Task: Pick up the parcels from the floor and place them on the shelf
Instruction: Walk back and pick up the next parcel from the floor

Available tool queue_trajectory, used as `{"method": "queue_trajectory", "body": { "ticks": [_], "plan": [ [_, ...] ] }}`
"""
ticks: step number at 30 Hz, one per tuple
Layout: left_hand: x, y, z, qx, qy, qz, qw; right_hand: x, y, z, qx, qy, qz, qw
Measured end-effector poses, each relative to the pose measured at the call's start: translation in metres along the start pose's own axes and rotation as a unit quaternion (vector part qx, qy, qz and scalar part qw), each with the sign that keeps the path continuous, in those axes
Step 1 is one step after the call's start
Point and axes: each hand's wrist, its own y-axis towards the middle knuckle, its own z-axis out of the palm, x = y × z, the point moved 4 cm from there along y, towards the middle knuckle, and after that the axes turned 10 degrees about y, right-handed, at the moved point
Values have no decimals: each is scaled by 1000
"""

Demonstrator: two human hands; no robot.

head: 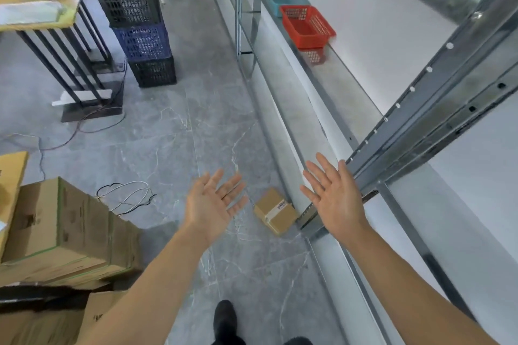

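Both the left hand and the right hand are reaching out with fingers spread and palms empty, probably spaced to take the parcel by its two sides. That small, taped cardboard box is lying on the smooth grey floor, just beside the metal shelf.

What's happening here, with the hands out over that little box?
A person is standing in an aisle beside a metal shelf, clearing parcels off the floor. Both hands are open and empty: the left hand and right hand are stretched out, palms up, above a small taped cardboard parcel lying on the grey floor by the shelf's base. Nothing has been picked up yet. Red and blue baskets sit further along the shelf.
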Motion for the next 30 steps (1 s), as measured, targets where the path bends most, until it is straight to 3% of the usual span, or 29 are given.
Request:
{"method": "queue_trajectory", "body": {
  "ticks": [17, 30],
  "plan": [
    [42, 208, 1, -98, 30, -64, 993, -52, 229, -93, -45, -83, 88, 992],
    [246, 426, -92, -161, 77, -182, 967, -266, 437, -294, -166, -228, 183, 942]
  ]
}}
